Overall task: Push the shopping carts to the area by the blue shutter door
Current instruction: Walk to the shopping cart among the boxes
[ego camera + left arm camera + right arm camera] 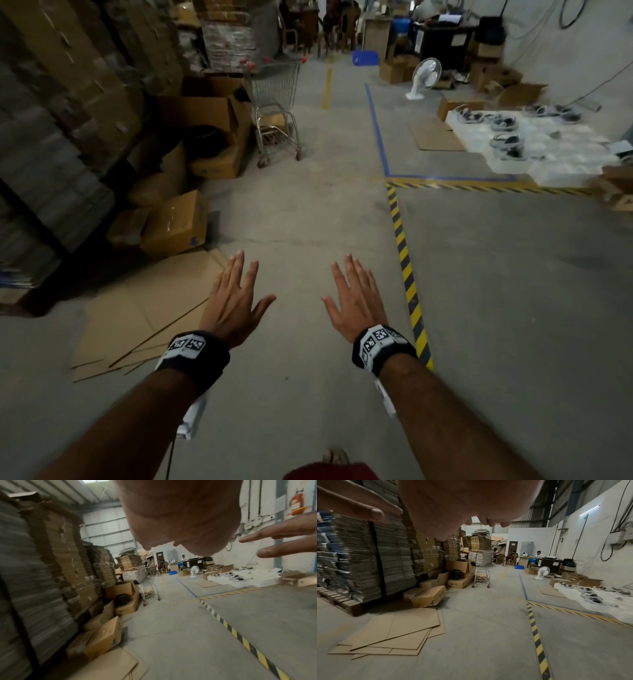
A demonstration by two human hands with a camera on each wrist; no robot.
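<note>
A metal shopping cart point(275, 106) stands far ahead on the concrete floor, beside cardboard boxes on the left; it also shows in the left wrist view as the cart point(149, 589) and in the right wrist view as the cart point(482, 573). My left hand point(236, 294) and right hand point(352, 296) are held out in front of me, palms down, fingers straight and spread, holding nothing. Both hands are well short of the cart. No blue shutter door shows in any view.
Tall stacks of flattened cardboard point(68, 85) line the left. Loose boxes point(174, 226) and flat cardboard sheets point(147, 318) lie on the floor at left. Yellow-black floor tape point(407, 274) runs ahead on the right; shoes on white sheets point(534, 140) and a white fan point(423, 78) lie beyond.
</note>
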